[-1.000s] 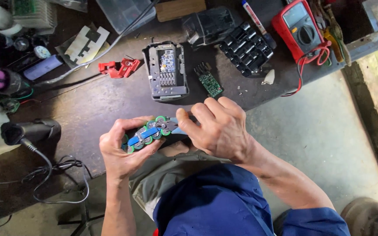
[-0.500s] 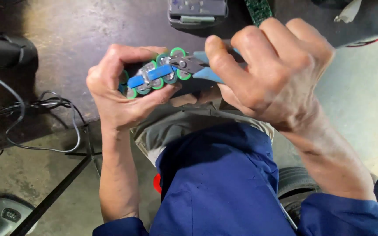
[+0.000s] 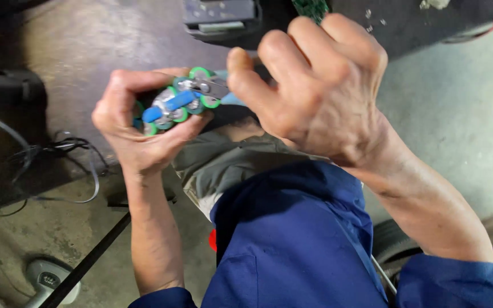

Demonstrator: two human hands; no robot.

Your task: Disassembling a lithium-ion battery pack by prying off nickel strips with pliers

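My left hand (image 3: 135,128) grips a battery pack (image 3: 175,102) of several green-ringed round cells joined by metal strips, held end-on towards me above my knee. My right hand (image 3: 309,85) is closed around a pair of pliers with pale blue handles (image 3: 232,98). The metal jaws (image 3: 209,86) of the pliers lie on the strip at the top of the pack. A blue piece (image 3: 169,107) lies across the cell ends. Most of the handles are hidden under my fingers.
A grey plastic battery housing (image 3: 221,17) and a green circuit board (image 3: 310,7) lie on the dark bench ahead. Black cables (image 3: 69,149) trail at the left beside a dark tool body (image 3: 7,85). A grey device (image 3: 47,279) lies on the concrete floor.
The view has closed in on my hands, which look larger and nearer. The pliers stay on the top of the pack, and my left hand has kept its grip.
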